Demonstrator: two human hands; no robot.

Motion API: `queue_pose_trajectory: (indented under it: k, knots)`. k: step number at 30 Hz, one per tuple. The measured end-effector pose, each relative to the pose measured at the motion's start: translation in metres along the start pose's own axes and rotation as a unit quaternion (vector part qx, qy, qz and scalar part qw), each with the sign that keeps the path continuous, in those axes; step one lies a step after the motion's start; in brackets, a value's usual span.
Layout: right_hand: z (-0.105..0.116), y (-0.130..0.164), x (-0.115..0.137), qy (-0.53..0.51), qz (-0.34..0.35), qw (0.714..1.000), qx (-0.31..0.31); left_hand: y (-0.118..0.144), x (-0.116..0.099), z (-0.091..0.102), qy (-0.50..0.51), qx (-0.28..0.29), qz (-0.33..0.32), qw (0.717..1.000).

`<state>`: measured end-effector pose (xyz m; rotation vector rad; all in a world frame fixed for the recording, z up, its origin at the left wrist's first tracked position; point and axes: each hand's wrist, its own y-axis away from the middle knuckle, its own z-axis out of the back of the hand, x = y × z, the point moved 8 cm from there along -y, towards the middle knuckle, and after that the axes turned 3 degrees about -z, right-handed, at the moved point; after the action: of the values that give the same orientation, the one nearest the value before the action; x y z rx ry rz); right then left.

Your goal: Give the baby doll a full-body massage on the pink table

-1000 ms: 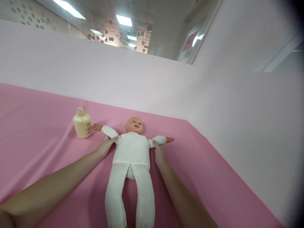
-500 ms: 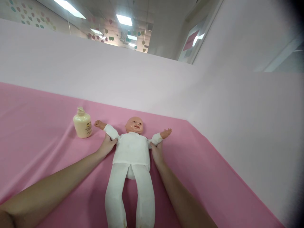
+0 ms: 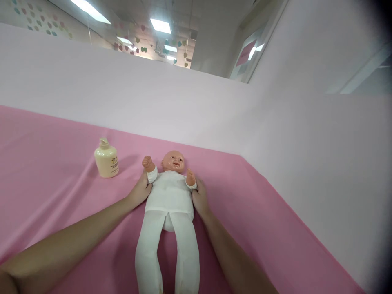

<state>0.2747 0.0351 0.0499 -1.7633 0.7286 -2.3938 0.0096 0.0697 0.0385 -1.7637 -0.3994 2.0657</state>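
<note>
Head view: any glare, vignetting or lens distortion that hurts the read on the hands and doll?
Head view: ceiling lights blow out; dark vignette at the right edge; wide-angle stretch on the forearms. Left hand, right hand and doll are evenly lit, sharp.

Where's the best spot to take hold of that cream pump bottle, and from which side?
Grip the cream pump bottle around its rounded body, below the pump. It stands upright on the pink sheet, and its left and near sides are open. The doll and the left hand lie to its right, so coming from the left looks safest.
</note>
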Motion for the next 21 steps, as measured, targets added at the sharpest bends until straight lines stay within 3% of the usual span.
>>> queue_pose_trajectory:
  k: [11, 18, 21]
  knots:
    - [-0.0022, 0.0001, 0.0014, 0.022, 0.017, 1.000, 0.010, -0.0002, -0.0082, -0.0056, -0.035, 0.041, -0.062, 0.997]
    - [-0.0031, 0.0033, 0.0073, 0.035, 0.027, 0.999, 0.004, 0.0020, -0.0067, -0.0040, -0.028, 0.025, -0.051, 0.998]
    - [-0.0003, 0.0055, 0.0028, 0.014, -0.012, 1.000, -0.014, 0.0020, -0.0064, -0.0038, -0.023, 0.010, -0.022, 0.999]
